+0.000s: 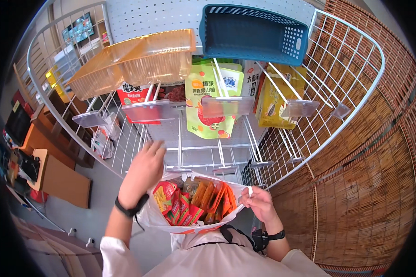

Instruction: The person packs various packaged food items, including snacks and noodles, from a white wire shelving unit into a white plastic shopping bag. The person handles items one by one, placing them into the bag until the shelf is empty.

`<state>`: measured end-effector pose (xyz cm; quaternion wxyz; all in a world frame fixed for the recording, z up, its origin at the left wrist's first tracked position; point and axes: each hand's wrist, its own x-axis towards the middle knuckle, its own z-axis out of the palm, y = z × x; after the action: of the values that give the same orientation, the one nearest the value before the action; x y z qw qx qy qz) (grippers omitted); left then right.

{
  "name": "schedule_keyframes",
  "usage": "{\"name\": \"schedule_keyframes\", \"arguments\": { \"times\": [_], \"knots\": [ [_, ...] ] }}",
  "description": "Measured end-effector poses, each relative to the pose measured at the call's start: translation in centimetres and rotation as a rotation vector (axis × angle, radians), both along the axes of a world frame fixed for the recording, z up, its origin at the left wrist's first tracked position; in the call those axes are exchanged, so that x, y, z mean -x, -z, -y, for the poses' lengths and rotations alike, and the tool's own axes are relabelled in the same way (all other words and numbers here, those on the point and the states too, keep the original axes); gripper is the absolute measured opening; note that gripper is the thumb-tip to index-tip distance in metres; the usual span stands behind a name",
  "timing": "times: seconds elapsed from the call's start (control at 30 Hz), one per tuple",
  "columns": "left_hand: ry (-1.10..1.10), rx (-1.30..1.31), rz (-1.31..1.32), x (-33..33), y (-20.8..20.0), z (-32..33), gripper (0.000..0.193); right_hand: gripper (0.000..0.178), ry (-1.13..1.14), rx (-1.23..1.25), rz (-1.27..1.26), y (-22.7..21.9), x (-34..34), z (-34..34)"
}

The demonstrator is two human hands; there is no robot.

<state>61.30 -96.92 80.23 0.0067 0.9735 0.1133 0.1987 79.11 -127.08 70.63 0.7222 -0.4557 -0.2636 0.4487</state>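
Observation:
My right hand (260, 204) pinches the rim of a white plastic bag (148, 214), which hangs open in front of my body. Inside the bag are red and yellow snack packets (173, 205) on the left and several orange-brown packets (212, 196) on the right. Left of the bag's mouth, my left hand (148, 166) is raised below the rack's lower hooks, with nothing visible in it; its fingertips are slightly blurred. Above hang a light green snack pouch (205, 87), a red pouch (136, 99) and a yellow pouch (282, 92) on hooks with clear tag holders.
White wire side panels (349, 55) flank the perforated board (157, 18). An amber plastic tray (138, 55) and a dark teal basket (252, 37) sit above the hooks. Woven reed screens (356, 194) line the right side; a wooden desk (62, 184) stands at left.

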Motion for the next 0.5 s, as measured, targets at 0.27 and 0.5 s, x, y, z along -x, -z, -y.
{"name": "schedule_keyframes", "arguments": {
  "times": [0.27, 0.5],
  "knots": [
    [-0.343, -1.258, -0.196, -11.9, 5.7, -19.9, 0.037, 0.027, 0.003, 0.008, -0.003, -0.7, 0.8, -0.1],
    [-0.328, -0.814, -0.41, -14.4, 3.9, -19.9, 0.026, 0.025, 0.017, -0.063, -0.055, 1.0, 0.3, 0.5]
  ]
}}
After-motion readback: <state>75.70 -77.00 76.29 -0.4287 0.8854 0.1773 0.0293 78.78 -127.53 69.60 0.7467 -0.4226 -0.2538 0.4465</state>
